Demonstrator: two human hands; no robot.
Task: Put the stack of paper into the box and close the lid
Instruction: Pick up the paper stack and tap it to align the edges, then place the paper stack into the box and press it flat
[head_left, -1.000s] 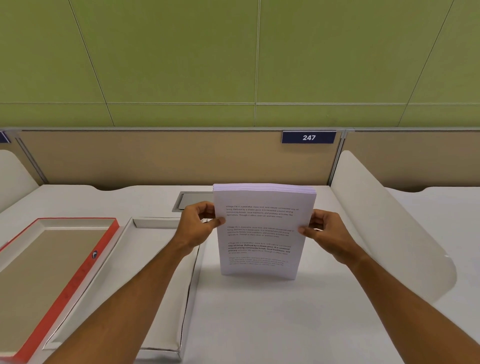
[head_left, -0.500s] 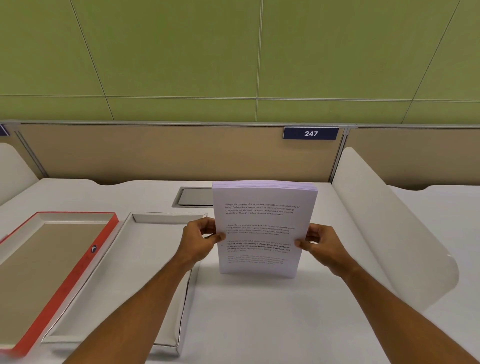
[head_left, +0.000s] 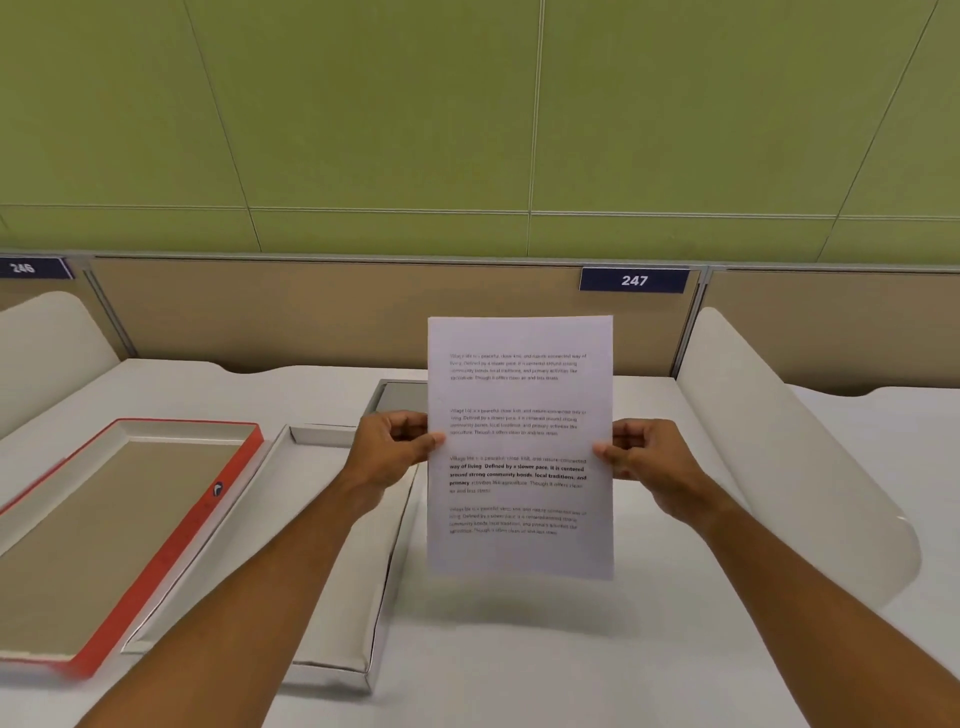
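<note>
A stack of printed white paper (head_left: 519, 447) is held upright above the desk, its printed front facing me. My left hand (head_left: 389, 449) grips its left edge and my right hand (head_left: 647, 462) grips its right edge. The stack's lower edge hangs clear of the desk, with a shadow below it. To the left lies the open white box (head_left: 332, 623), partly hidden by my left forearm. Further left lies the red-edged lid (head_left: 171, 551), upside down with its brown inside showing.
The white desk (head_left: 571, 665) has curved white dividers at the right (head_left: 789, 457) and the far left (head_left: 47, 343). A grey cable hatch (head_left: 400, 397) sits behind the paper. A tan partition with number plates 247 (head_left: 634, 280) and 246 (head_left: 23, 267) runs along the back.
Both hands have lifted the stack off the desk, where its bottom edge rested before, and it now faces me flat so its top edge thickness no longer shows.
</note>
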